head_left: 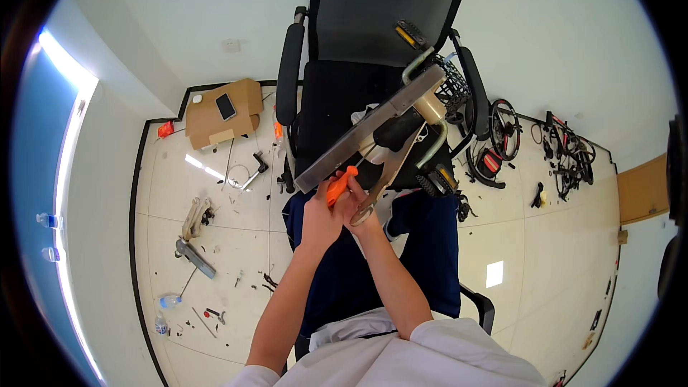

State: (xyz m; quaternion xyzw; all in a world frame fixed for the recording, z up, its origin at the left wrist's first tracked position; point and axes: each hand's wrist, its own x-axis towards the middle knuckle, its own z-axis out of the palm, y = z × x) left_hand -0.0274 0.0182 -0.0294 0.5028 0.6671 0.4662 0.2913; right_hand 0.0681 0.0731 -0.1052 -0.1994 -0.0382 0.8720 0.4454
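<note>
My left hand (320, 215) is closed on an orange tool handle (342, 185), just below the lower end of a long grey metal bar (373, 127). Against the same handle, my right hand (352, 203) is closed too, its fingers partly hidden. The tool's tip cannot be made out. The bar slants across a black office chair. Behind it are a bent metal crank with one pedal (410, 34) at the top and another pedal (438, 180) at the bottom. A flat tan metal piece with a rounded, holed end (364, 213) runs down beside my right hand.
The chair seat (324, 100) faces me between two armrests. On the left floor are a cardboard sheet (244, 97) with a phone (226, 106), a grey-handled part (196, 258), bottles (160, 325) and scattered small parts. Bicycle wheels (505, 129) and frame parts (567, 150) lie along the right wall.
</note>
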